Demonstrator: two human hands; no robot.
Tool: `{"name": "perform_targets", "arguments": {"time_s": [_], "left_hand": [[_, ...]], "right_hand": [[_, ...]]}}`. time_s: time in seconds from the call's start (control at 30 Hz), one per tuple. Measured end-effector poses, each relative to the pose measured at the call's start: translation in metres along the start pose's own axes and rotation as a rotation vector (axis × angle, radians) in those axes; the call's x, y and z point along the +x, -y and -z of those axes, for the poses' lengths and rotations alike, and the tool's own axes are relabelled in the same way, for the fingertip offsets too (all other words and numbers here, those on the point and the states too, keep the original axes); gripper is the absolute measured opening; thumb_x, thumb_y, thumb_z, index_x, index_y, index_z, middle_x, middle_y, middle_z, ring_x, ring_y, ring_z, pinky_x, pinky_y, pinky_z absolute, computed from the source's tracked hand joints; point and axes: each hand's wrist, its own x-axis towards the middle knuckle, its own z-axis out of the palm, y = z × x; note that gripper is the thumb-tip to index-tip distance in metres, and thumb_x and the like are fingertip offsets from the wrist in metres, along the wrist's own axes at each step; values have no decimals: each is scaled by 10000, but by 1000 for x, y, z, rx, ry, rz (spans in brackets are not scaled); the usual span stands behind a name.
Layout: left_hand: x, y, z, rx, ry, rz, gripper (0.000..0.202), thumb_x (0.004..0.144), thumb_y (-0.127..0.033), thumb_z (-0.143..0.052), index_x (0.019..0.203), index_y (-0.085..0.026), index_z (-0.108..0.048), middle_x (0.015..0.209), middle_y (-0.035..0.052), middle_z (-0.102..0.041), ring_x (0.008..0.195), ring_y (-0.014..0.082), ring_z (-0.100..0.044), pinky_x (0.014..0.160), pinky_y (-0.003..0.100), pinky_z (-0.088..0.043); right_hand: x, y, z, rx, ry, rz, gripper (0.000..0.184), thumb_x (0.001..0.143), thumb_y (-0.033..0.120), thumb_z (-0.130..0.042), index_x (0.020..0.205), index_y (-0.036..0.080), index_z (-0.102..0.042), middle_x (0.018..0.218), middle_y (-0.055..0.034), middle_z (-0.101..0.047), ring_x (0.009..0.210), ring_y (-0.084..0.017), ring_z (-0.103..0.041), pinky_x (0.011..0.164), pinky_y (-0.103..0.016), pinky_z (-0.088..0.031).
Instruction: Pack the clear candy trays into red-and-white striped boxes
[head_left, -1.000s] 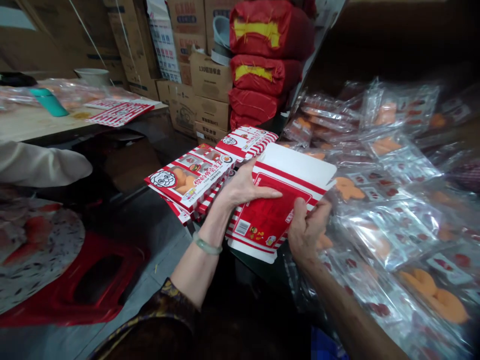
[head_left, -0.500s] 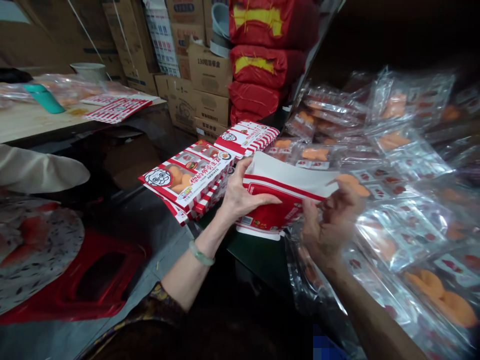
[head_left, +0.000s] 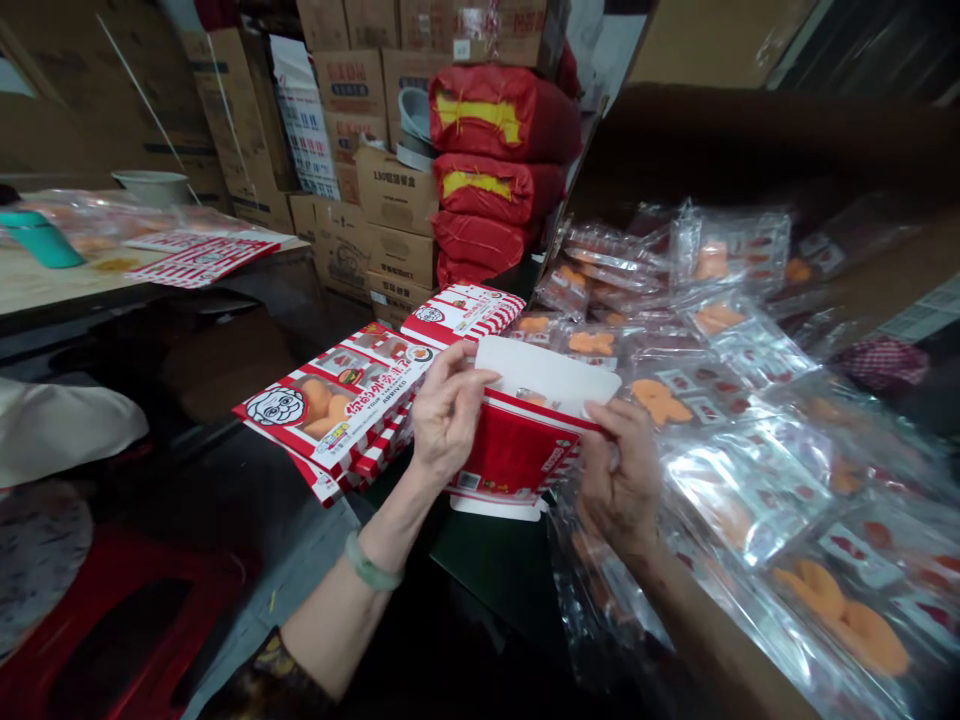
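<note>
A red printed cardboard box point(head_left: 517, 447) stands upright in front of me, its white flap point(head_left: 544, 372) raised at the top and another white flap showing at its bottom. My left hand point(head_left: 450, 412), with a pale green bangle on the wrist, pinches the box's upper left corner. At the upper right corner, my right hand point(head_left: 622, 465) grips the edge between thumb and fingers. Just left of the box lies a stack of red-and-white striped boxes point(head_left: 341, 400) with windows. Clear plastic packs point(head_left: 750, 480) holding orange pieces and printed cards are piled to the right.
The dark green tabletop point(head_left: 491, 560) shows beneath my hands. Another person's pale sleeve point(head_left: 67, 430) and a red stool point(head_left: 150, 610) are at left. A second table point(head_left: 97, 285) holds a teal bottle point(head_left: 45, 240). Red sacks point(head_left: 502, 115) and cartons point(head_left: 397, 190) stand behind.
My left thumb has drawn in from the box's front to its top edge. My right hand has moved onto the upper right corner, and the flap is more upright. The view has shifted.
</note>
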Motion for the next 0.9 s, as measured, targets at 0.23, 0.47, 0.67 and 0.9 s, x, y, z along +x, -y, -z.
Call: {"name": "perform_targets", "arguments": {"time_s": [0.23,0.47,0.67,0.9], "left_hand": [[13,-8,-5,-500,-91,494,386,748,-246,-719,1121,-246,-619,882,4,-660,762,109,-608,710,218,-496],[31,-9,-3,-706,5,682,84,601,-104,-670,635,-157,-614,703,-13,-631,601,95,-568,632,227,-480],[22,-9,-5,-700,-95,549,86,650,-132,-564,625,-148,-644,724,34,-656,713,164,-632,747,312,-503],[17,-12,1,-431,43,521,140,700,-225,-736,718,-162,-613,903,39,-669,854,148,-609,785,256,-465]], "right_hand": [[26,3,12,498,31,-616,187,814,210,-623,948,234,-495,758,38,-578,644,-100,-576,596,-219,-488],[49,-13,22,266,313,-170,154,832,102,-532,900,222,-600,860,-12,-600,779,-116,-598,636,-218,-489],[34,-11,32,101,454,85,293,894,73,-381,1095,182,-563,1279,-126,-531,1198,-188,-527,952,-356,-468],[37,-3,23,218,406,-266,161,850,327,-599,782,195,-536,894,-47,-691,767,-165,-667,615,-258,-528]]}}
